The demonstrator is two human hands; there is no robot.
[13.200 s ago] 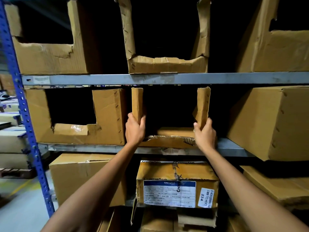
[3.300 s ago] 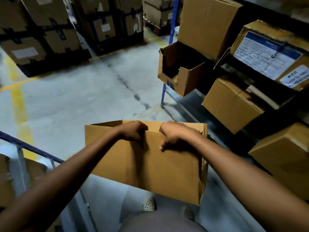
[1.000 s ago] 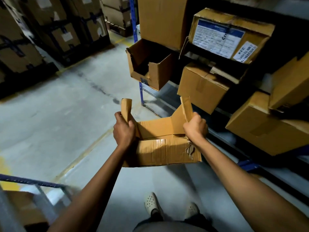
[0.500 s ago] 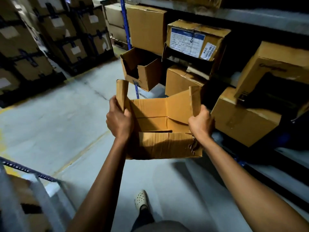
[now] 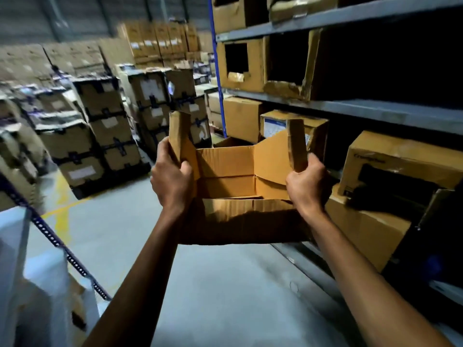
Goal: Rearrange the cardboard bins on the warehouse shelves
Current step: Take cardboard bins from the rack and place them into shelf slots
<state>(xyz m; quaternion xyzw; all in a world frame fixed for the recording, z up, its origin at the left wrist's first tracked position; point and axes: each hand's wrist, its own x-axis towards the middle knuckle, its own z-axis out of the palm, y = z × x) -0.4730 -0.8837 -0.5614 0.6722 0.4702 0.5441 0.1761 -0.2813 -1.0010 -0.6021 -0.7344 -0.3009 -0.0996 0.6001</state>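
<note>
Plainly, from the head view: left hand (image 5: 171, 181) and right hand (image 5: 307, 186) each curl round an upright flap of the cardboard bin (image 5: 240, 216), held in mid-air beside the shelves (image 5: 375, 112). Upper bays lie in darkness. Print on the right-hand box (image 5: 390, 156) and a white label (image 5: 273, 125) are too blurred to read.

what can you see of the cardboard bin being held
The cardboard bin is brown corrugated board, open-topped and empty, its front wall cut low with a ragged edge between two tall, creased corner strips. It is held in the air beside the shelves. The left hand grips the left strip, the right hand the right.
</note>
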